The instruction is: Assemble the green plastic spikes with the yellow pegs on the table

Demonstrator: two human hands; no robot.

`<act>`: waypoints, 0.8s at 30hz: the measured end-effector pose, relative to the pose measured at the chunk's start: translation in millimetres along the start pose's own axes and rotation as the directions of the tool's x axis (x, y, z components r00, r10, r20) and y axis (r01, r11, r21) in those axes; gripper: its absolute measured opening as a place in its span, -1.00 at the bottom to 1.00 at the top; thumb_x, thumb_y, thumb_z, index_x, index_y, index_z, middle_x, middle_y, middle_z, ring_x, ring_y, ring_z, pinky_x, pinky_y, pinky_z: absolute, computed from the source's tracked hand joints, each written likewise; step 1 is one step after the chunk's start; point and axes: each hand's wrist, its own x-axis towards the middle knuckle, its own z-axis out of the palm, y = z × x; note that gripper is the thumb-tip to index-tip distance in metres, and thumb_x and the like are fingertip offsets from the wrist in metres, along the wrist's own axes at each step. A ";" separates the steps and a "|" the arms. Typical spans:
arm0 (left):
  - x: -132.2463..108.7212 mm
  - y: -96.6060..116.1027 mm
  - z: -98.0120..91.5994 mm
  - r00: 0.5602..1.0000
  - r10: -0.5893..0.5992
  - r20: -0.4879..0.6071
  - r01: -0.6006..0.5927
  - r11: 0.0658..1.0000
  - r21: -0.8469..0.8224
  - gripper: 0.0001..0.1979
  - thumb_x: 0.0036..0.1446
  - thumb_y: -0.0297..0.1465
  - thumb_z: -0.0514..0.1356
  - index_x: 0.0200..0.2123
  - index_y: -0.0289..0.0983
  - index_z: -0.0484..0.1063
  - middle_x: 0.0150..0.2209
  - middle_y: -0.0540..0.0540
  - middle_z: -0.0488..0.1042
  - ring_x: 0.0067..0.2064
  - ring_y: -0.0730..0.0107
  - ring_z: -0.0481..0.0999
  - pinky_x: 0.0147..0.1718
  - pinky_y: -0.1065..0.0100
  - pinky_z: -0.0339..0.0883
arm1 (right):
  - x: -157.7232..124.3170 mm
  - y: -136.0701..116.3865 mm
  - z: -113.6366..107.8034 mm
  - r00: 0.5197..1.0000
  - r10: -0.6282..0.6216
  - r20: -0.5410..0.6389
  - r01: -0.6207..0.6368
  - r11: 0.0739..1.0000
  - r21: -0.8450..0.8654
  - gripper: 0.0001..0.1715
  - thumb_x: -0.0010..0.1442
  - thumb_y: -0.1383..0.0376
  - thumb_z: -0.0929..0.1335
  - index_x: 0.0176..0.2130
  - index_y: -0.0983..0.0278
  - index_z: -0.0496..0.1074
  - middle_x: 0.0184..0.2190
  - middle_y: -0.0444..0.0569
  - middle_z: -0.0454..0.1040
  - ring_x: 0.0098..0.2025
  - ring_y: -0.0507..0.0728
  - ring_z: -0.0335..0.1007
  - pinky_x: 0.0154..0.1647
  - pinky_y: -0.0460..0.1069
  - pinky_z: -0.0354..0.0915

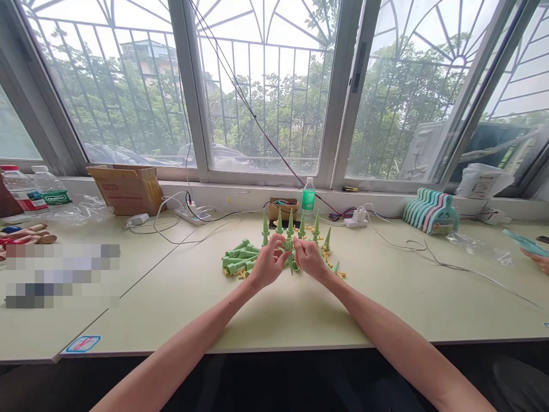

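Note:
Above the table, my left hand [269, 263] is closed around a green plastic watering spike [289, 244], its wide collar up and its tip pointing down. My right hand [309, 258] pinches at the right side of that collar; whatever sits between its fingertips is too small to make out. Behind both hands, several green spikes stand upright in a row, one of them a standing spike [316, 228] at the right. A heap of green spike pieces [240, 257] lies beside my left hand. Small yellow valve pieces [341, 275] are scattered around, some near my right wrist.
A small cardboard box [283, 207] and a green-labelled bottle [308, 195] stand behind the spikes. Farther left is a larger carton [126, 191]. White cables [422, 247] cross the right side, near stacked pastel hangers [431, 212]. Another person's hand [536, 260] shows at the right edge.

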 end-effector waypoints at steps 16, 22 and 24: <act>3.2 12.7 0.0 0.988 -0.086 -0.127 0.079 0.995 -0.057 -0.66 0.25 -0.08 -0.01 -0.07 -0.19 0.19 -0.33 0.01 0.37 -0.67 0.68 0.22 -0.70 0.55 0.08 | -2.7 -3.3 3.9 1.000 -0.014 0.014 0.014 1.000 0.020 -0.42 0.34 -0.06 0.08 -0.55 0.23 0.11 -0.72 -0.18 0.22 -0.68 -0.02 0.11 -0.59 -0.09 0.08; 8.3 8.8 -1.6 0.958 -0.259 -0.127 0.213 0.931 -0.296 -0.63 0.25 -0.04 -0.06 -0.24 -0.23 0.27 -0.69 0.16 0.16 -0.75 0.59 0.06 -0.78 0.52 0.01 | -3.2 -6.9 1.6 1.000 -0.029 -0.012 0.030 0.999 0.033 -0.44 0.34 -0.05 0.07 -0.53 0.23 0.11 -0.68 -0.18 0.23 -0.66 -0.03 0.12 -0.57 -0.11 0.09; 8.2 9.0 -0.8 0.948 -0.313 -0.053 0.272 0.888 -0.371 -0.61 0.23 -0.03 -0.05 -0.23 -0.24 0.26 -0.73 0.16 0.18 -0.77 0.56 0.05 -0.80 0.50 -0.01 | -4.0 -7.8 1.3 0.999 -0.047 -0.003 0.047 0.999 0.019 -0.44 0.35 -0.04 0.06 -0.53 0.23 0.11 -0.68 -0.19 0.23 -0.65 -0.03 0.13 -0.55 -0.11 0.10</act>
